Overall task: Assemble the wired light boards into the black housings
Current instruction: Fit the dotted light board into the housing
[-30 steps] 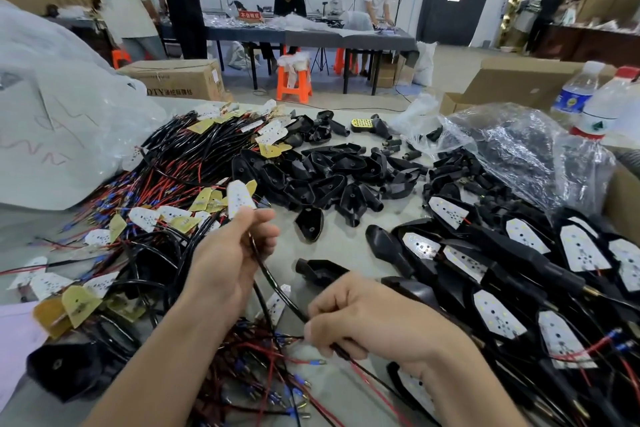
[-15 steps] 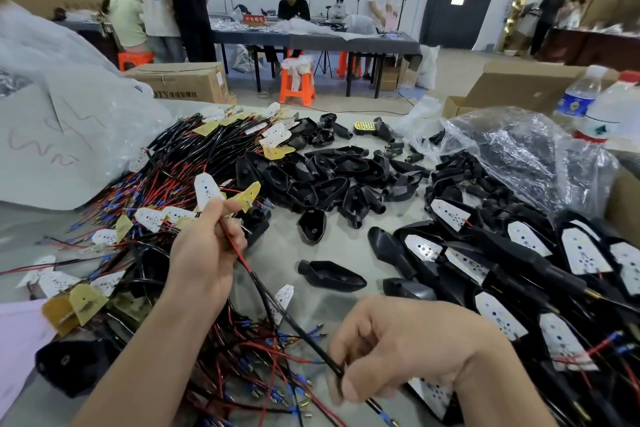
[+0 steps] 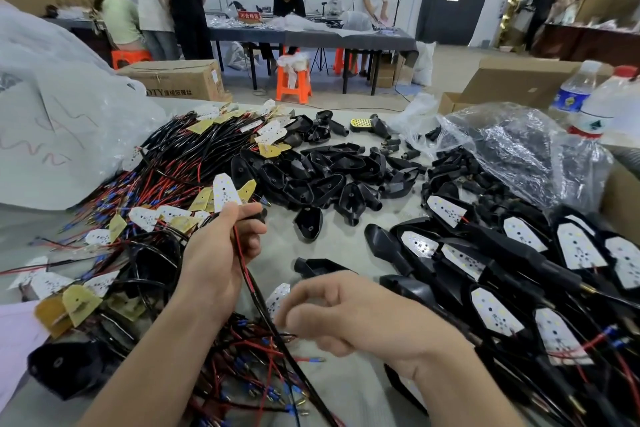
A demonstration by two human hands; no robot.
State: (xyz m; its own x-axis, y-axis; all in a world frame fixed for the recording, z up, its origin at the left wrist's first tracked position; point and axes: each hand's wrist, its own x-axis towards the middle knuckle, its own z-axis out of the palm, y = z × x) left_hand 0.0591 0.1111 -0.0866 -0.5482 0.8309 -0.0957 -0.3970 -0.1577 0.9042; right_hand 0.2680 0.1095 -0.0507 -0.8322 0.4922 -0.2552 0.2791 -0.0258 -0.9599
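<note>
The left hand [image 3: 221, 253] grips a white, arrow-shaped light board [image 3: 225, 193] at its base, red and black wires trailing below. The right hand [image 3: 356, 315], loosely curled, holds nothing. Beyond both hands, loose black housings [image 3: 329, 180] are heaped on the grey surface [image 3: 348, 241], and workers stand at distant tables [image 3: 311, 36].

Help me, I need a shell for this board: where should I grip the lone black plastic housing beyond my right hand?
Probably the best grip: the wide body of the black plastic housing, across its long sides, right hand coming from above. It lies flat, apart from the housing pile, narrow stub pointing left.
</note>
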